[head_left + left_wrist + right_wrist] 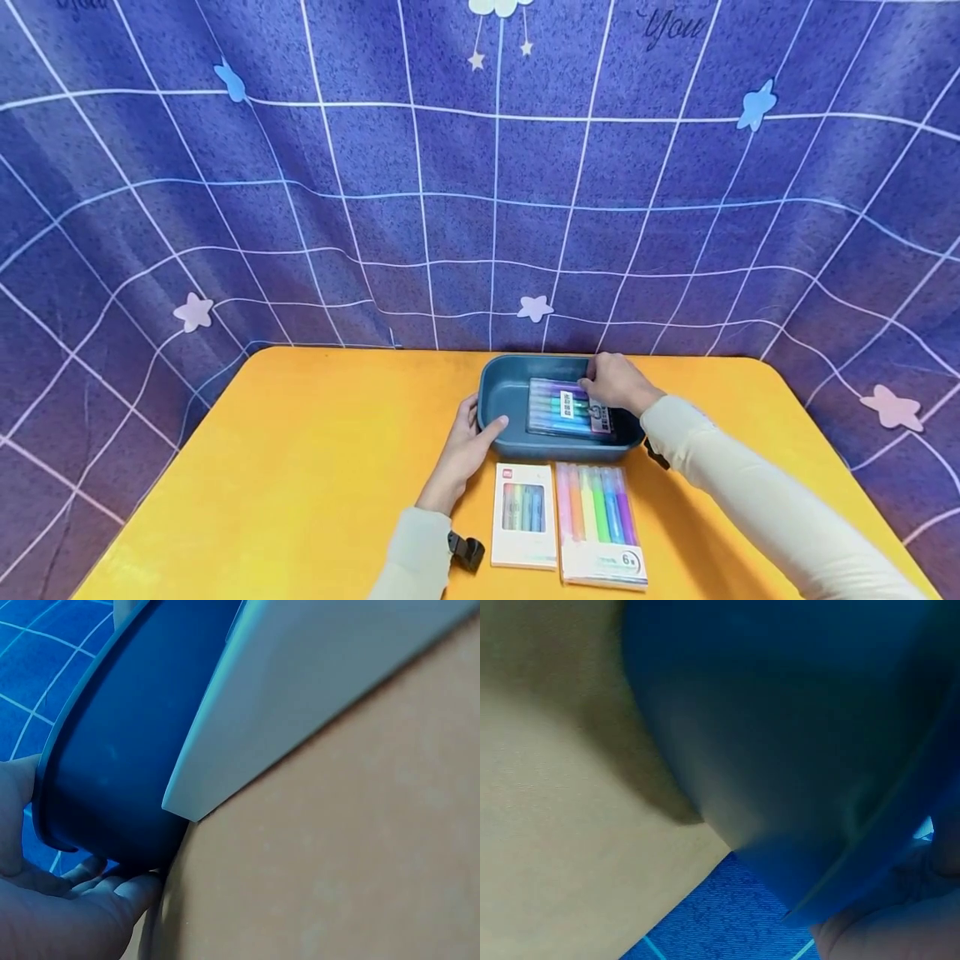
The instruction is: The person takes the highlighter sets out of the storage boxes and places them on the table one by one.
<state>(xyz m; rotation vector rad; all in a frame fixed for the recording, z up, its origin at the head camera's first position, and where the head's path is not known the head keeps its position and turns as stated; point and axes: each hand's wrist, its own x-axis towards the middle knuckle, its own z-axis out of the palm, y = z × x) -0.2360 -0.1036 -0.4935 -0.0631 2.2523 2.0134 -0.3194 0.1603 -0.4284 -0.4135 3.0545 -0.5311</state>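
Note:
A dark blue-green plastic bin stands near the table's back edge. My left hand grips its left end, thumb over the rim and fingers along the outer wall. The left wrist view shows this hand with its fingertips low on the bin's outside. Inside the bin is a clear pack of colored pens with a white label. My right hand reaches over the bin's back right corner and pinches the pack's upper right edge; some of its fingers are hidden. In the right wrist view the bin's wall covers the pack.
In front of the bin lie a white box of pens with a window and a clear pack of pastel markers, side by side on the yellow table. A blue curtain with white grid lines hangs behind the table.

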